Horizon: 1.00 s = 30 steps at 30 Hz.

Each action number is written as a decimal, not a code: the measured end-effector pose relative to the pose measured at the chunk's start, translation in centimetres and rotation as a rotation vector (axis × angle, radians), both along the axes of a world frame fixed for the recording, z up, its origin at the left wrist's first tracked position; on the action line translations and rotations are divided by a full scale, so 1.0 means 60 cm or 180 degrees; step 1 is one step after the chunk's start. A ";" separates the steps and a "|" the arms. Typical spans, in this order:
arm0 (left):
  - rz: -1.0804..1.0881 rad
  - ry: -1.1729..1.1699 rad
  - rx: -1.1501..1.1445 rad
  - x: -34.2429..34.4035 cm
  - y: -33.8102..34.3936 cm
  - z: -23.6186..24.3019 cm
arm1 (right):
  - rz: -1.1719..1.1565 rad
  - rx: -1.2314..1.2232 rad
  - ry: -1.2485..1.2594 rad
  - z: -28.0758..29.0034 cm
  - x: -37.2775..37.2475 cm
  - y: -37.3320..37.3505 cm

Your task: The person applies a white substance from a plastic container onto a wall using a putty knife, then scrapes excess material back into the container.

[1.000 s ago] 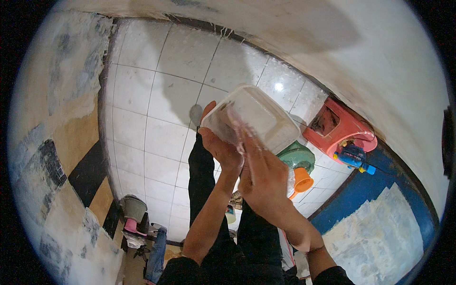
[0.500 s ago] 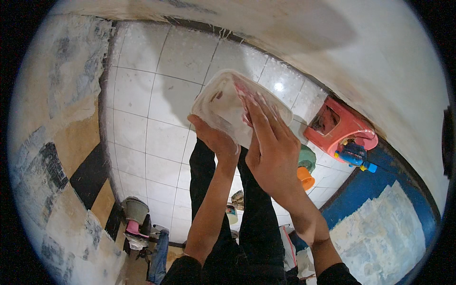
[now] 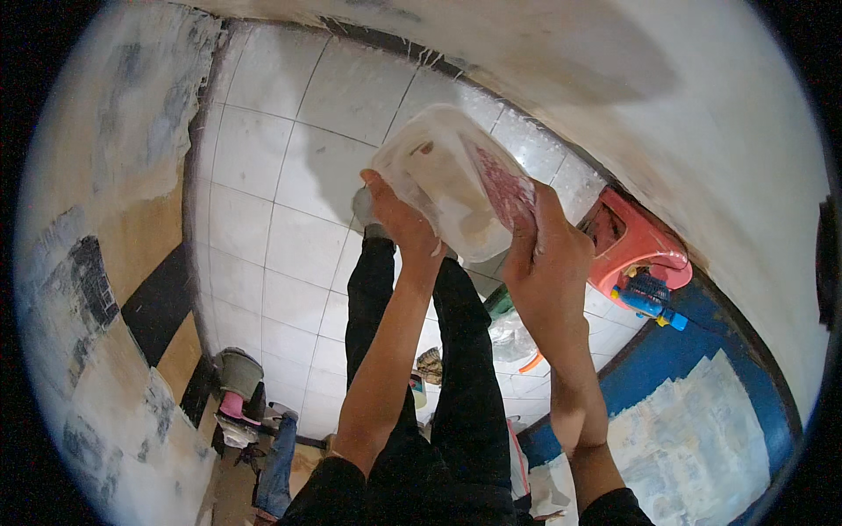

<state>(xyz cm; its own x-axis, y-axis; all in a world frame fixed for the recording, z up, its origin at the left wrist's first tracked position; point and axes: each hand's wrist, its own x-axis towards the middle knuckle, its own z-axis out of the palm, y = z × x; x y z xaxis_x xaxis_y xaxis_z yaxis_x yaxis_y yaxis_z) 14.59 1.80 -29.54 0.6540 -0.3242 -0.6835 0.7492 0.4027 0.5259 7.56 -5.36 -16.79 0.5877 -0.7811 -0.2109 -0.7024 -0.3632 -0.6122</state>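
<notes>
My left hand (image 3: 405,215) grips the near left side of a translucent plastic tub (image 3: 403,162). The tub is tilted, and whitish paste is smeared over its inside. At its right side, my right hand (image 3: 557,241) is closed on a flat reddish scraper (image 3: 503,186), thumb on the near face. White paste streaks the scraper, which reaches into the tub. Some paste also clings to the right fingers. Both hands are held out over the tiled floor, above my legs.
A red plastic stool (image 3: 627,241) lies by the right wall, next to a blue fan-like object (image 3: 647,294). A clear plastic bag (image 3: 513,337) sits on the white tiles (image 3: 307,237) below my right arm. A grey bucket (image 3: 239,373) stands at lower left. Patchy walls enclose the space.
My right hand has moved right, from over the tub to its right edge, uncovering more of the scraper. The tub has shifted slightly up and right. My left hand keeps its hold.
</notes>
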 end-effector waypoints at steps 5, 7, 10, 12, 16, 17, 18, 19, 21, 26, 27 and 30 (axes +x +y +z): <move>-0.0339 0.0032 -0.0294 -0.008 0.007 -0.013 | 0.0298 0.0215 0.0076 -0.025 -0.002 0.006; -0.0309 0.0281 -0.0511 0.000 0.003 -0.004 | 0.0258 -0.0022 0.0006 -0.018 -0.009 -0.004; -0.0336 0.0804 -0.1052 0.015 0.000 0.020 | 0.0083 -0.0244 -0.0098 0.004 -0.007 -0.015; -0.0504 0.0808 -0.1012 0.026 0.000 0.038 | 0.0121 -0.0310 -0.0021 0.006 -0.006 -0.019; -0.0656 0.0837 -0.0842 0.035 -0.008 0.056 | 0.0398 -0.1374 -0.0263 -0.011 -0.009 -0.026; -0.0782 0.0850 -0.0796 0.041 -0.009 0.062 | 0.0223 -0.1228 -0.0312 -0.009 -0.010 -0.025; -0.0914 0.0877 -0.0757 0.047 -0.009 0.067 | 0.0041 -0.1095 -0.0354 -0.008 -0.013 -0.024; -0.1050 0.0905 -0.0717 0.051 -0.007 0.069 | -0.0424 -0.0372 -0.0463 0.000 -0.013 -0.018; -0.1178 0.1205 -0.1655 0.063 0.006 0.066 | -0.0832 0.0023 -0.0619 -0.006 -0.016 -0.016; -0.1054 0.2223 -0.3443 0.061 0.031 0.031 | -0.0956 -0.0106 -0.0374 0.008 -0.030 -0.041; -0.1192 0.2073 -0.3595 0.061 0.025 0.039 | -0.1058 -0.0041 -0.0645 0.008 -0.027 -0.043; -0.1151 0.1862 -0.2955 0.052 0.005 0.068 | -0.1221 0.0084 -0.0817 0.022 -0.030 -0.040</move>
